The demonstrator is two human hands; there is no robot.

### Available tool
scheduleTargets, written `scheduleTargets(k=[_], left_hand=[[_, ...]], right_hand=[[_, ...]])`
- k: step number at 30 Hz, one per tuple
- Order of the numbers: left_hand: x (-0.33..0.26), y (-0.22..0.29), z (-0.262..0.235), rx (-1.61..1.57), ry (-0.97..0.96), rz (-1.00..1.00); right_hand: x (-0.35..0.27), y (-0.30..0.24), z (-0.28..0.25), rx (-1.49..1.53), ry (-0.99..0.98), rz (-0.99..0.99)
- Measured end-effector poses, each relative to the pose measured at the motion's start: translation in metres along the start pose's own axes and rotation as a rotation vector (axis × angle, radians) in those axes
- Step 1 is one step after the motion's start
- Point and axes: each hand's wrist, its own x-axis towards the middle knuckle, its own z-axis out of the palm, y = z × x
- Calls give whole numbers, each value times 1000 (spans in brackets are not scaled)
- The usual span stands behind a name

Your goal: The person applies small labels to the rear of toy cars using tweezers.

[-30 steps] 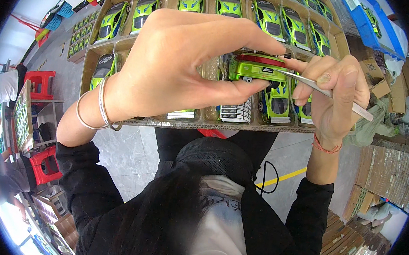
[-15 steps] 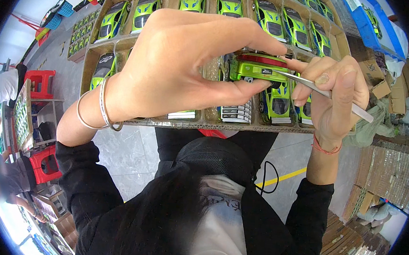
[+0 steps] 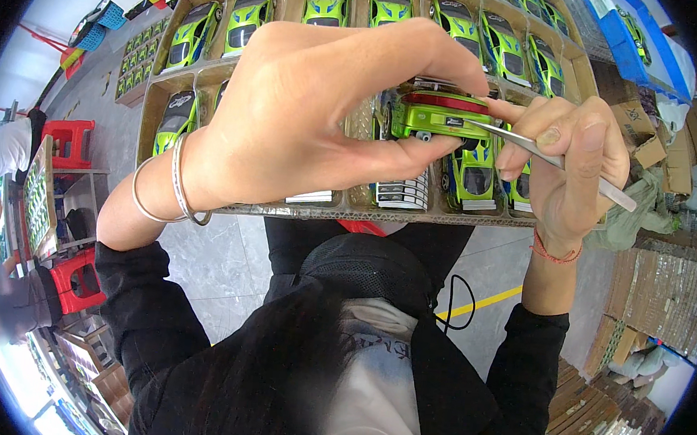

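Observation:
My left hand (image 3: pixel 291 116) grips a green toy car (image 3: pixel 428 124) between thumb and fingers, its rear end with a red strip and a small dark plate turned toward me. Tweezers (image 3: pixel 578 165) are pinched in my right hand (image 3: pixel 575 152), and their tip rests at or very near the dark plate on the car's rear. Below both hands lies a cardboard tray (image 3: pixel 284 211) with divided compartments, where several more green toy cars (image 3: pixel 476 178) sit. A stack of white-and-black sticker sheets (image 3: pixel 401 192) lies in the tray under the held car.
To the left are red stools (image 3: pixel 77 279), a workbench (image 3: pixel 43 196) and a co-worker (image 3: pixel 15 299). A blue crate (image 3: pixel 623 43) stands at the upper right. Stacked flattened cardboard (image 3: pixel 658 296) lines the right side. Another tray of cars (image 3: pixel 140 57) lies on the floor at upper left.
My left hand has shifted very slightly around the car. The tweezers and car stay in nearly the same place.

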Motion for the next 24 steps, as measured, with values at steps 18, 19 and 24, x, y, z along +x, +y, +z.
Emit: scheduleTargets(k=[18, 19, 24], left_hand=[[2, 0, 0, 39, 19, 94], [2, 0, 0, 32, 16, 98], [2, -2, -1, 9, -23, 172]], right_hand=[[0, 4, -1, 24, -17, -41], [0, 4, -1, 20, -22, -44], [-1, 2, -2, 6, -18, -31]])
